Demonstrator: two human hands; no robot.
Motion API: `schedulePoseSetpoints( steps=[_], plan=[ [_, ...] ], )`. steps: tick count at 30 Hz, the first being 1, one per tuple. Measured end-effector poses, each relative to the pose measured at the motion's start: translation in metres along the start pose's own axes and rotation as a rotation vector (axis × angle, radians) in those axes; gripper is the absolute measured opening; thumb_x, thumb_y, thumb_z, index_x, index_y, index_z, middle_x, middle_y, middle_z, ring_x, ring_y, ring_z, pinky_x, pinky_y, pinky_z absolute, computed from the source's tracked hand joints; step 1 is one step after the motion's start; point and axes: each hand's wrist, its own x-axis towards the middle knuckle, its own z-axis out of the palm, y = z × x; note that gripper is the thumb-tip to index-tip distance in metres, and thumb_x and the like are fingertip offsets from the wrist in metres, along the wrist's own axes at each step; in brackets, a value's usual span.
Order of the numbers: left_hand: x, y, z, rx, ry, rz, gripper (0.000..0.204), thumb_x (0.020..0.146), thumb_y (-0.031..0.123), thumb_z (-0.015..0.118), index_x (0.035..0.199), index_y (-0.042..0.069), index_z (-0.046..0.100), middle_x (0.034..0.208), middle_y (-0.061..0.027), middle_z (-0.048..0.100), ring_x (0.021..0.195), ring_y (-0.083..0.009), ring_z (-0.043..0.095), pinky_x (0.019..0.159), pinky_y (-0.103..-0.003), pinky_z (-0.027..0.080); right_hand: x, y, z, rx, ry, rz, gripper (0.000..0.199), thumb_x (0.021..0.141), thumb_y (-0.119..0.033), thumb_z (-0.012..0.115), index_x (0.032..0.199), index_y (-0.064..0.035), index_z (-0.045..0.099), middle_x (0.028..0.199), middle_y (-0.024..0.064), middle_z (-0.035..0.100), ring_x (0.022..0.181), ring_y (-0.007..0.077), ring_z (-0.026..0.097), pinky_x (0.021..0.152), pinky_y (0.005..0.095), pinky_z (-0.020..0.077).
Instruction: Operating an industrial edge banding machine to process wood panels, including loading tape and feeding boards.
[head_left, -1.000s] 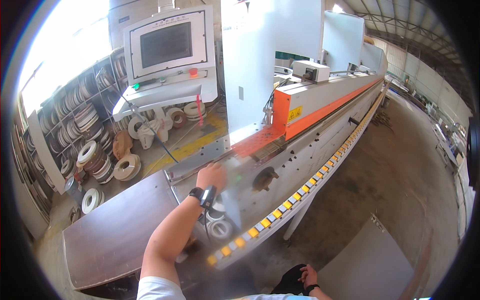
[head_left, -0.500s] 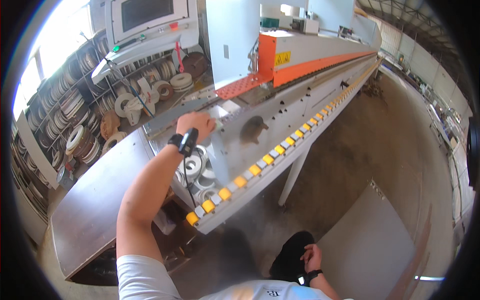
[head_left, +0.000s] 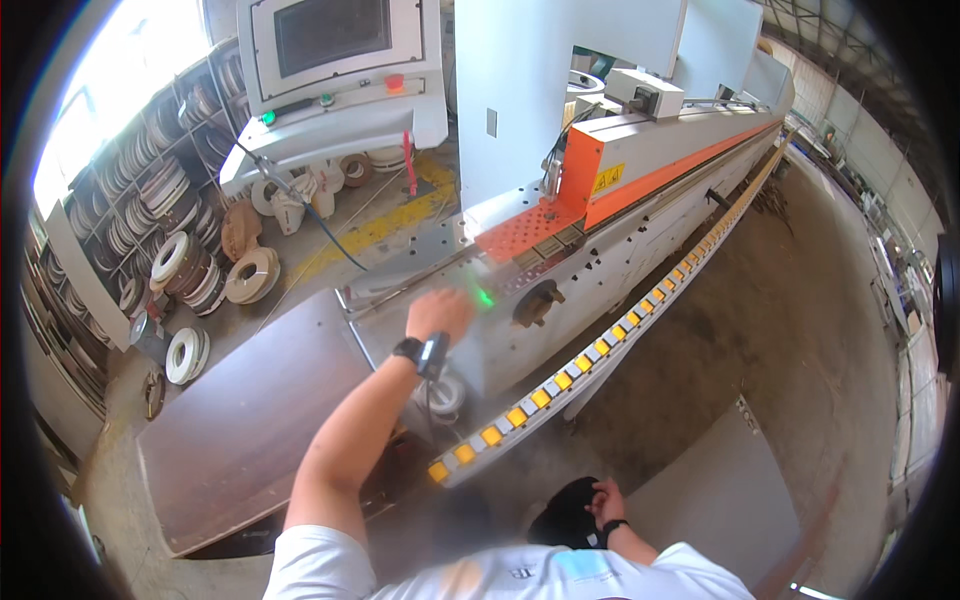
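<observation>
My left hand [head_left: 440, 315] is stretched forward to the near end of a long grey and orange machine [head_left: 575, 190], back of the hand up. Its fingers are smeared by motion; whether they grip anything cannot be told. A bright green glowing spot [head_left: 485, 298] shows right beside the fingertips. On that wrist is a black band with a small device [head_left: 432, 355]. Low in front of my body, my right hand [head_left: 606, 503] hangs loosely with the fingers slightly bent and nothing visible in them. It is close to my black-clothed leg [head_left: 565, 515].
A rail with yellow and grey rollers [head_left: 540, 399] runs along the machine's near side. A brown panel surface [head_left: 250, 430] lies left; a grey board [head_left: 700, 490] lies right. A control panel [head_left: 340, 60] stands behind. Edging rolls [head_left: 188, 355] lie on the floor and racks.
The view has shifted, so the machine and control panel sit further right and the panel lower. My left hand stays at the machine's near end, now beside the green glow. My right hand remains low.
</observation>
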Motion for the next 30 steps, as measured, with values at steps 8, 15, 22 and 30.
schedulePoseSetpoints(
  steps=[8, 15, 22, 30],
  plan=[
    [-0.195, 0.069, -0.156, -0.589, -0.321, -0.098, 0.015, 0.095, 0.02, 0.073, 0.086, 0.009, 0.07, 0.086, -0.0121, 0.07, 0.083, -0.0362, 0.07, 0.073, -0.046, 0.057, -0.134, -0.125, 0.065, -0.539, -0.287, -0.028, 0.037, 0.105, -0.042, 0.071, 0.111, -0.0057, 0.074, 0.076, 0.005, 0.067, 0.062, 0.0144, 0.062, 0.055, 0.0296, 0.0504],
    [-0.488, 0.066, -0.233, -0.536, -0.64, -1.007, 0.033, 0.099, 0.031, 0.07, 0.115, 0.003, 0.079, 0.113, -0.0211, 0.08, 0.104, -0.0371, 0.077, 0.092, -0.043, 0.06, -0.172, -0.176, 0.089, -0.815, -0.372, 0.028, 0.04, 0.106, -0.042, 0.069, 0.107, -0.0029, 0.073, 0.074, 0.0072, 0.068, 0.057, 0.0152, 0.062, 0.055, 0.0295, 0.05],
    [-0.727, 0.098, -0.241, -0.937, -0.051, -2.069, 0.021, 0.102, 0.021, 0.069, 0.107, 0.002, 0.074, 0.083, -0.0078, 0.071, 0.069, -0.0159, 0.065, 0.062, -0.031, 0.052, -0.201, -0.163, 0.181, -1.117, -0.717, -0.079, 0.034, 0.105, -0.036, 0.071, 0.102, -0.0027, 0.073, 0.074, 0.0049, 0.07, 0.057, 0.0126, 0.063, 0.055, 0.0296, 0.0504],
    [-0.741, 0.164, -0.222, -0.84, -0.303, -1.648, 0.027, 0.103, 0.026, 0.066, 0.118, 0.004, 0.072, 0.089, -0.0079, 0.073, 0.075, -0.0202, 0.069, 0.064, -0.034, 0.055, -0.354, -0.1, 0.364, -1.308, -1.154, -0.67, 0.028, 0.1, -0.036, 0.073, 0.111, -0.01, 0.077, 0.091, 0.0109, 0.077, 0.083, 0.0247, 0.074, 0.078, 0.0378, 0.0588]
  ],
)
